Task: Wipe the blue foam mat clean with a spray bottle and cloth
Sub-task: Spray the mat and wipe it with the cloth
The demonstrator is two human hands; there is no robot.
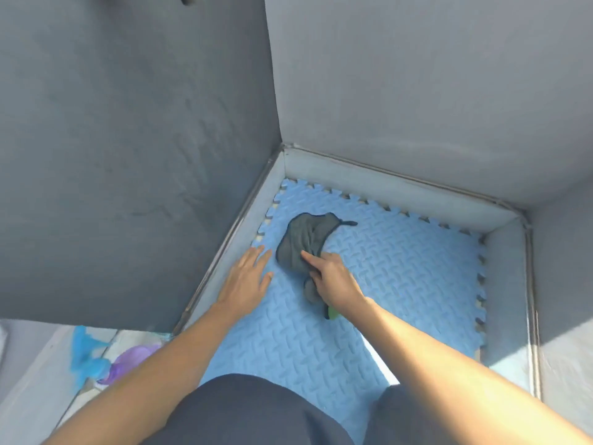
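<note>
Right hand grips the cloth on the mat; left hand flat, fingers spread, beside 2 grey walls.

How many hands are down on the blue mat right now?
2. The left hand lies flat on the blue foam mat near its left edge; the right hand grips the grey cloth beside it. Both are in full view.

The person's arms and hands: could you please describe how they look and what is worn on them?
The left forearm and right forearm are bare, no sleeves in view. The left hand and right hand wear no gloves; no watch, bracelet or ring shows. Dark navy clothing covers the knees.
</note>
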